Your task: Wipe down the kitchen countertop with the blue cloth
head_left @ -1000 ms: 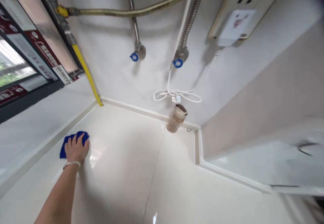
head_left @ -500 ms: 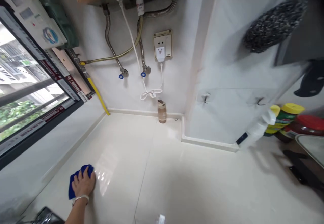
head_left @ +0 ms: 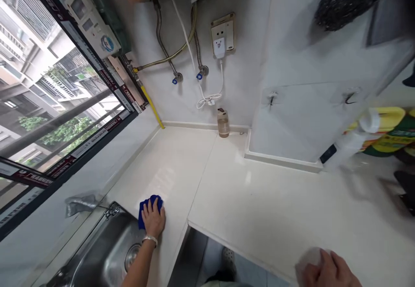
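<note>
My left hand (head_left: 153, 223) lies with fingers spread over a folded blue cloth (head_left: 143, 209), pressing it to the pale countertop (head_left: 227, 192) beside the steel sink (head_left: 106, 252). A light bracelet circles that wrist. Low on the right, my right hand (head_left: 333, 272) is over the counter near its front edge, with bent fingers. A blurred pale patch shows beside those fingers, and I cannot make out what it is. Only part of this hand is in the picture.
A brown bottle (head_left: 223, 123) stands at the back wall below a plugged-in socket (head_left: 223, 34). White and yellow bottles (head_left: 385, 125) crowd the right side. A yellow gas pipe (head_left: 152, 107) meets the counter's back corner. A window (head_left: 61, 84) is on the left.
The view has shifted, bringing the sink, the counter's front edge and the floor into sight. My left hand and the cloth are now beside the sink. My right hand has come into view.
</note>
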### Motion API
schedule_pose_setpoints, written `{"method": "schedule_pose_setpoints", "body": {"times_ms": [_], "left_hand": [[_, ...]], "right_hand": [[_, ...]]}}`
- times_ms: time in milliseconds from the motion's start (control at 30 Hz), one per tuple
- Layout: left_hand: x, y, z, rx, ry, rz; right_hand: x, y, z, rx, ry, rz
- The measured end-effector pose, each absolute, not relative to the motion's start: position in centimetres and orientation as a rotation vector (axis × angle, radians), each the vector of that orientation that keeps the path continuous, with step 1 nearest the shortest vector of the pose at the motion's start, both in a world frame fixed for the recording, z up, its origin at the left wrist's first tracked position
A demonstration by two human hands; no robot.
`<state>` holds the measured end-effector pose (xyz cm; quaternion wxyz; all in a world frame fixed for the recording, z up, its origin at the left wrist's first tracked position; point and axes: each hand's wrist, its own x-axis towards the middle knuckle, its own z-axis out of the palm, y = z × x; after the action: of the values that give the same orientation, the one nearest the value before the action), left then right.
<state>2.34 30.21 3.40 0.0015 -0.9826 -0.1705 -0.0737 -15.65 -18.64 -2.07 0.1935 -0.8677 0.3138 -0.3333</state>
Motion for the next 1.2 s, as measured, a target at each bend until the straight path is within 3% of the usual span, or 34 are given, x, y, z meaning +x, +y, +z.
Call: {"method": "schedule_pose_setpoints", "body": {"times_ms": [467,833,967,1200], "left_hand": [[-2.2,17.8,1.0,-3.224,0.141,-0.318],[-1.0,4.0,0.9,-3.33,0.985,-0.065],[-2.6,-2.3,0.7,-3.252,1.451,0.154],[-3.8,-10.0,2.2,-2.878,2.176,0.613]], "right_hand": [[-15.8,-19.5,-4.4,-2.661,0.71,-0.969],[-15.4,-19.6,-5.0,-2.682,0.707,-0.98],[-15.5,-20.3,-5.1,-2.492,0.76,-0.92],[-18.1,-24.2,-5.1,-1.764,0.677,-0.714]]}}
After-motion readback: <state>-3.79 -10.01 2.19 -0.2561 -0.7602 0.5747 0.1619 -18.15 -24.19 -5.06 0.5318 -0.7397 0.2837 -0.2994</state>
